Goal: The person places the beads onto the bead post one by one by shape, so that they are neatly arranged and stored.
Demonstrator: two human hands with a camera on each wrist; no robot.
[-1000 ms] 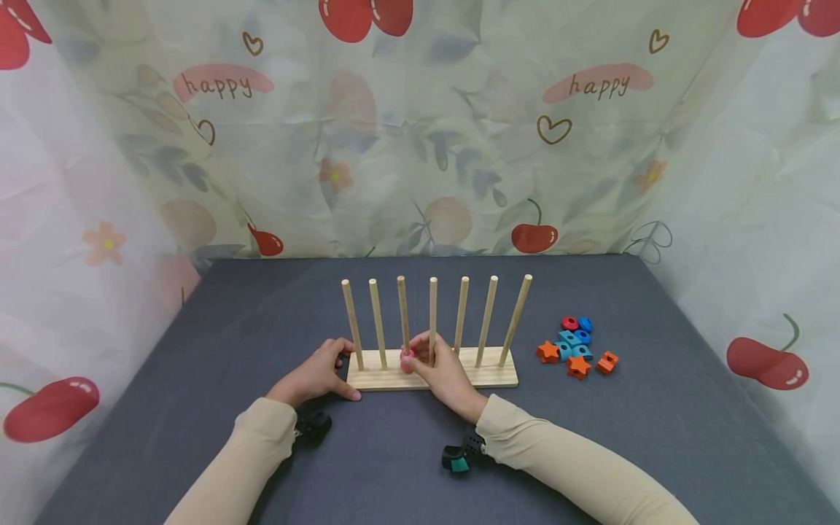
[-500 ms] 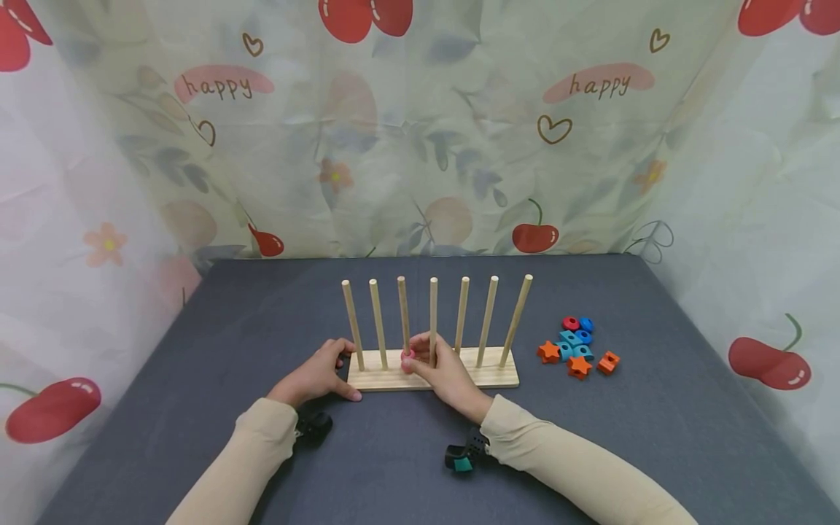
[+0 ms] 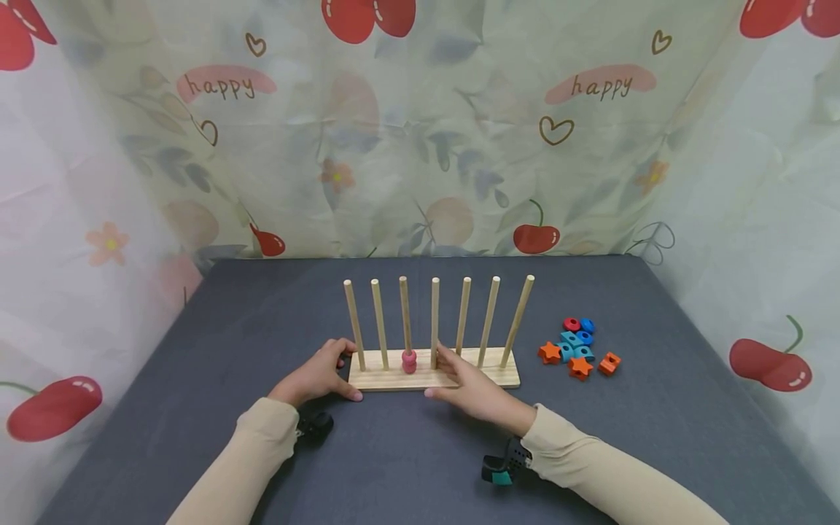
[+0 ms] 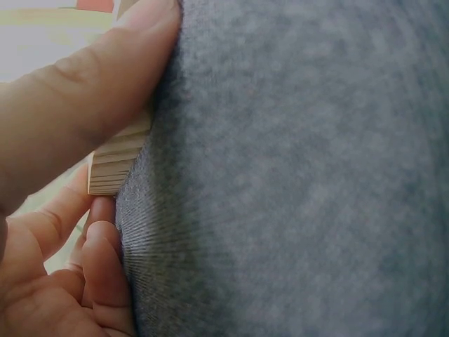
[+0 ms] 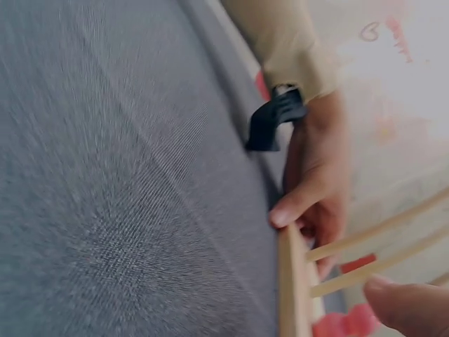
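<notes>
A pale wooden peg board (image 3: 377, 380) stands on the table with a row of several upright pegs. My left hand (image 3: 320, 373) grips its left end, thumb at the front corner and fingers at the back; the left wrist view shows the board's end grain (image 4: 116, 165) between them. Two pink beads (image 3: 409, 362) sit stacked at the foot of the third peg from the left. To their right, my right hand (image 3: 477, 388) is spread around the board's front edge, near the middle peg, holding nothing. Pink beads (image 5: 345, 323) also show, blurred, in the right wrist view.
Right of the board lies a cluster of beads: orange stars (image 3: 580, 367), an orange cube (image 3: 609, 363), light-blue pieces (image 3: 582, 354), blue beads (image 3: 587, 326) and a red bead (image 3: 572, 324). A dark grey cloth (image 3: 407, 467) covers the table; a printed curtain (image 3: 420, 146) surrounds it.
My right hand has let go of the pink bead and drawn back to the right, leaving both pink beads in plain view on the peg. My left hand stays put.
</notes>
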